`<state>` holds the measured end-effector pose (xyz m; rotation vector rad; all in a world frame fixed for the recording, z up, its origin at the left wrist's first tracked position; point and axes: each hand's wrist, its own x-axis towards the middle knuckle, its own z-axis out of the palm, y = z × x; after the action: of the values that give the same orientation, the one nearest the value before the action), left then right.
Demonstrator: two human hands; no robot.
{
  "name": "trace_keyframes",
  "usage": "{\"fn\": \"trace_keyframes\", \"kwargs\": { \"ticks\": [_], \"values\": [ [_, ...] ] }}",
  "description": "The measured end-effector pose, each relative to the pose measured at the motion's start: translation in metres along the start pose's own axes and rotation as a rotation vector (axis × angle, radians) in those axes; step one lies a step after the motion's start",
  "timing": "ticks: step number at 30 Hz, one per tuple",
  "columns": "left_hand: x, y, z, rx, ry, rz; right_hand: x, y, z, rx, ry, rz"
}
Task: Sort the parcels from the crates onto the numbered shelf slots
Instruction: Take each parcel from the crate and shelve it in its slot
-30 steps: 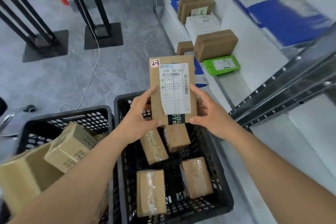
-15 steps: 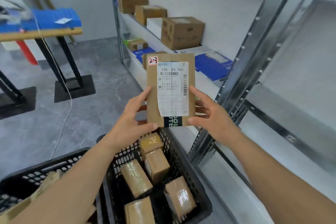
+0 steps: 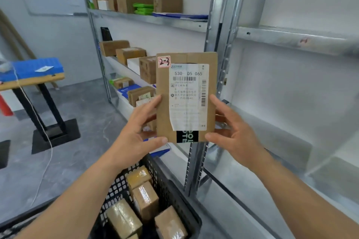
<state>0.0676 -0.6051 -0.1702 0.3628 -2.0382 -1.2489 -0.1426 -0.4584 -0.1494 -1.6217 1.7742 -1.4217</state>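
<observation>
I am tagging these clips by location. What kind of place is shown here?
Probably a parcel sorting or storage room: metal shelving holds cardboard boxes, a black crate holds taped parcels, and both hands hold a labelled parcel marked 2-3.

A flat parcel (image 3: pixel 186 97) stood upright between the left hand (image 3: pixel 139 132) and the right hand (image 3: pixel 236 134), in front of a shelf upright (image 3: pixel 219 44). Below it, near, sat a crate (image 3: pixel 174 196) with small parcels (image 3: pixel 144 199) inside. Boxes (image 3: pixel 122 47) lined the shelves far left. A table (image 3: pixel 33 80) stood further left.
</observation>
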Motion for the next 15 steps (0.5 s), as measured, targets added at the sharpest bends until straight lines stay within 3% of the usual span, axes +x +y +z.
{"fn": "trace_keyframes", "kwargs": {
  "ticks": [15],
  "values": [
    [-0.023,0.089,0.136,-0.067,-0.09,0.098,-0.134,-0.039,-0.12,-0.033,0.116,0.012]
  ]
}}
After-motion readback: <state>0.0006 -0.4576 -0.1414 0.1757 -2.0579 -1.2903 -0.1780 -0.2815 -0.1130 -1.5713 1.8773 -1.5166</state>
